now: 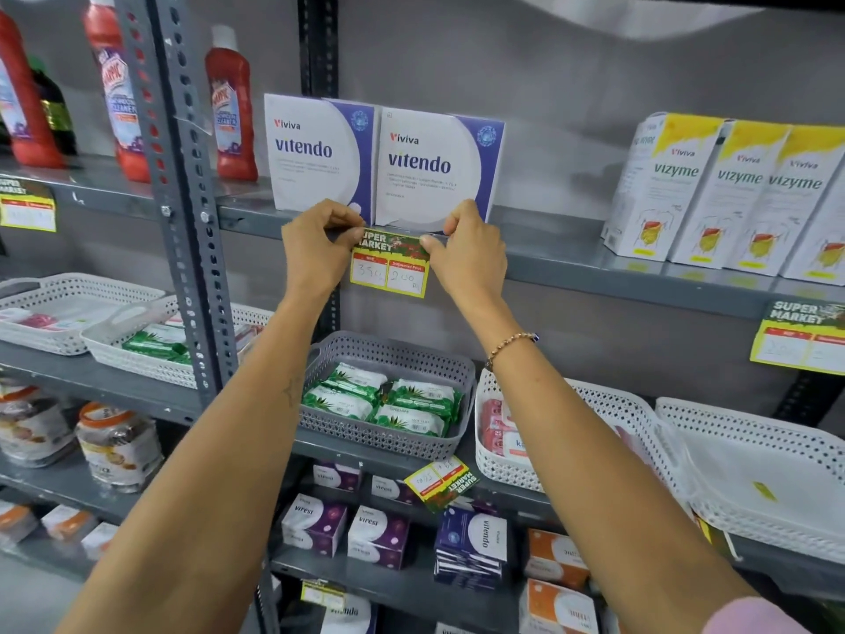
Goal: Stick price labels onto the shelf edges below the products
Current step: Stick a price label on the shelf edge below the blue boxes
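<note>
A yellow, red and green "Super Market" price label (390,263) hangs against the front edge of the grey shelf (571,263), right below two white and purple Vitendo boxes (418,169). My left hand (315,247) pinches the label's top left corner against the edge. My right hand (466,247) pinches its top right corner. The label carries two handwritten prices. Its lower half hangs free below the shelf edge.
Other price labels hang at the far left (27,208), far right (800,336) and crooked on the lower shelf (441,485). Vizyme boxes (731,194) stand to the right, red cleaner bottles (231,107) to the left. A grey basket (388,432) of green packs sits below.
</note>
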The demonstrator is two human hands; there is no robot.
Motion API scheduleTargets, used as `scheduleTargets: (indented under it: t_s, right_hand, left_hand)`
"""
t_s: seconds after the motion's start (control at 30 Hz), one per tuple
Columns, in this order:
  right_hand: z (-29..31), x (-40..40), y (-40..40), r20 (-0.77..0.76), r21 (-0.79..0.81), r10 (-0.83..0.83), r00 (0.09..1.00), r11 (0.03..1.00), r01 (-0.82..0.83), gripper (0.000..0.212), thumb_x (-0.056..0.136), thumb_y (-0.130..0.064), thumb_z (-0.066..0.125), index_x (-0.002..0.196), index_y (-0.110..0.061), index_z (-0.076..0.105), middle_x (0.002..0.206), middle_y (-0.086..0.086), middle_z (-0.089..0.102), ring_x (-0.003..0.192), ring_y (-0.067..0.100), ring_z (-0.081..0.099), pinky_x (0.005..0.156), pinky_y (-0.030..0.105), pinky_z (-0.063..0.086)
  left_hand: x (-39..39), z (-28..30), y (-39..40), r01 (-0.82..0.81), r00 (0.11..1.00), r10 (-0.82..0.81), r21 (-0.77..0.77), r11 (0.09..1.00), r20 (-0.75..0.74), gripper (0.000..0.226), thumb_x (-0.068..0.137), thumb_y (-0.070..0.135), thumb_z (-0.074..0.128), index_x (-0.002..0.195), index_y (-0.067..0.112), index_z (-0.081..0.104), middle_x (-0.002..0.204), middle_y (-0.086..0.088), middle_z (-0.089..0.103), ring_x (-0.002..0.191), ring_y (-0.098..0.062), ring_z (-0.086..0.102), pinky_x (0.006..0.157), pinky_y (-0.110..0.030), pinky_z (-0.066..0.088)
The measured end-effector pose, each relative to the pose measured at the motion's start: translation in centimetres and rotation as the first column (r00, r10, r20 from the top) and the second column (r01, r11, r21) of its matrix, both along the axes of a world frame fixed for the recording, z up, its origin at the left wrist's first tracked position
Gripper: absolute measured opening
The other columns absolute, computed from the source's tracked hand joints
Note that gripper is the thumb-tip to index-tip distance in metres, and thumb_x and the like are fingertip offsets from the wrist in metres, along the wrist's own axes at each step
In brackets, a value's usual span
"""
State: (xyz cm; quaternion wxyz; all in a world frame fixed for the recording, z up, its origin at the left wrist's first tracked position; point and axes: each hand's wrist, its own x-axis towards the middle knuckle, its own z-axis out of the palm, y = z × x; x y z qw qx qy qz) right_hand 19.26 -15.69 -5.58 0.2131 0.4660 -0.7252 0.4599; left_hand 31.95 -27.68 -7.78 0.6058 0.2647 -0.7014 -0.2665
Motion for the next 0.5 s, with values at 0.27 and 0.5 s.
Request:
scheduleTargets:
  t_s: [0.27,0.5]
  right_hand:
    - [-5.2,-0.1,3.5,-0.040,0.120,0.213,0.976,0.971,-0.207,0.011,0.083,-0.031,0.065,0.083,-0.022,0.058,0.054,-0.011,0.051,0.062,0.018,0.059,0.056,0.030,0.045]
    - [-15.5,-2.7,5.5,0.238,0.545,0.006,0.971,0.827,-0.139,0.012,0.083,-0.022,0.064,0.077,-0.013,0.071,0.081,0.005,0.074,0.077,0.023,0.068,0.069,0.036,0.058]
  left_hand:
    - [-0.6,-5.3,4.4,-0.265,0.943,0.242,-0.075,0.961,-0.229,0.021,0.082,0.027,0.069,0.088,0.011,0.057,0.090,0.000,0.054,0.084,-0.012,0.049,0.075,-0.006,0.034]
    - [-2.4,-18.3,7.1,-0.120,0.969,0.058,0.252,0.960,0.242,0.021,0.085,0.026,0.068,0.076,0.009,0.060,0.085,-0.007,0.062,0.077,-0.020,0.055,0.069,-0.025,0.042]
